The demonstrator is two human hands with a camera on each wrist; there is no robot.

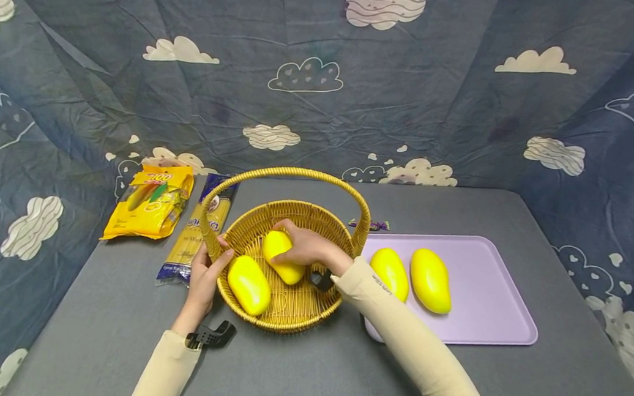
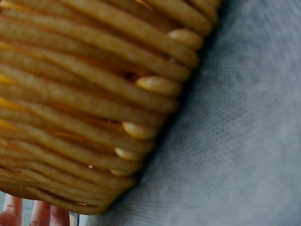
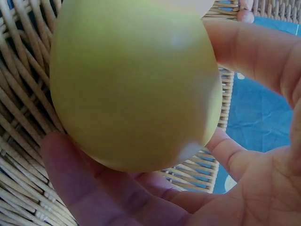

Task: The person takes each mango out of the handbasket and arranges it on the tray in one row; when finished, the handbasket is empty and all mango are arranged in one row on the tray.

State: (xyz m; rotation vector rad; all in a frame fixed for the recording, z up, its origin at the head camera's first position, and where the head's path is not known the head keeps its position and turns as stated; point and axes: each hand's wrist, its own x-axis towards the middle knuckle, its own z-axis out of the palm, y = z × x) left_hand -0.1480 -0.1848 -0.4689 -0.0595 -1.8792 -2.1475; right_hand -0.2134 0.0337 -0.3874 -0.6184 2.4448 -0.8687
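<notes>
My right hand point(image 1: 310, 248) reaches into a woven basket point(image 1: 291, 327) with a tall arched handle. It grips a yellow mango point(image 1: 288, 272); in the right wrist view thumb and fingers curl around that mango point(image 3: 136, 89), close to the wicker. A second mango point(image 1: 249, 285) lies in the basket's left side. At the left rim, by the foot of the handle, my left hand point(image 1: 204, 279) holds the basket, thumb along the edge. The left wrist view shows the basket's outer wall point(image 2: 89, 94) close up, with a few fingertips point(image 2: 40, 214) below it.
Right of the basket, a lilac tray point(image 1: 492, 296) bears two mangoes, one partly behind my right sleeve. A small purple-wrapped candy point(image 1: 379, 225) lies behind the tray's left corner. Left stand a spaghetti pack point(image 1: 186, 247) and a yellow snack bag point(image 1: 148, 204).
</notes>
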